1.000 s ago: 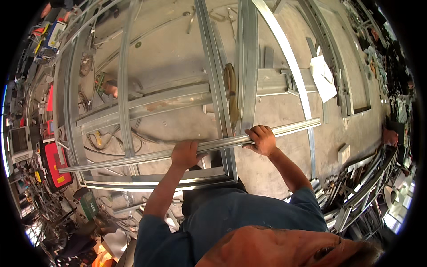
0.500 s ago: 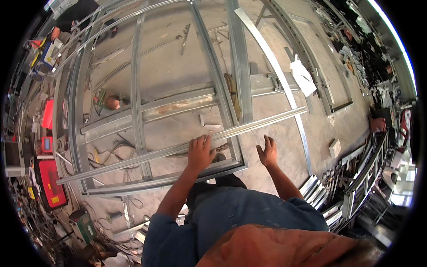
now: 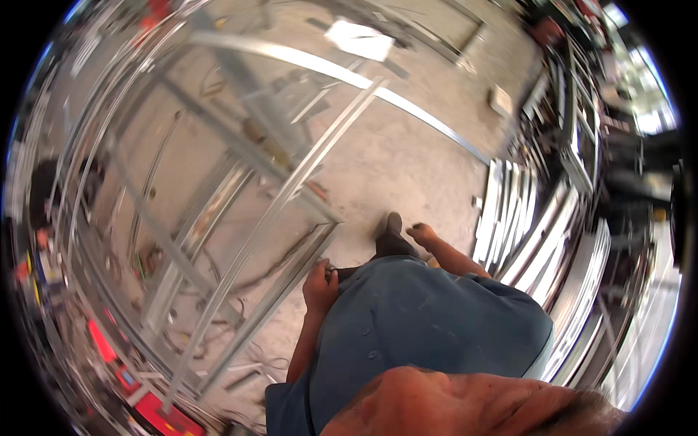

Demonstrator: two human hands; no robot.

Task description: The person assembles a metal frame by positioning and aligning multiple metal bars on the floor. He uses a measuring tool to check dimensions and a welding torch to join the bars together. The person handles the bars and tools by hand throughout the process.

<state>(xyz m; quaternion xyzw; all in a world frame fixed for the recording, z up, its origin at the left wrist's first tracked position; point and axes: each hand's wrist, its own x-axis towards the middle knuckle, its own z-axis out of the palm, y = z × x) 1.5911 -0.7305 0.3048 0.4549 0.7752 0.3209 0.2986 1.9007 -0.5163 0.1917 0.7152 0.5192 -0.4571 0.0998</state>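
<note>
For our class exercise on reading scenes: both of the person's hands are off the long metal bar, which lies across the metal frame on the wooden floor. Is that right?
Not quite: the floor is bare concrete, not wood, as the head view shows. The rest holds: the left hand and right hand are off the long metal bar, which lies across the metal frame.

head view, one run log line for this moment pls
left hand: empty, at waist | right hand: empty | metal frame: on floor, untouched
</note>
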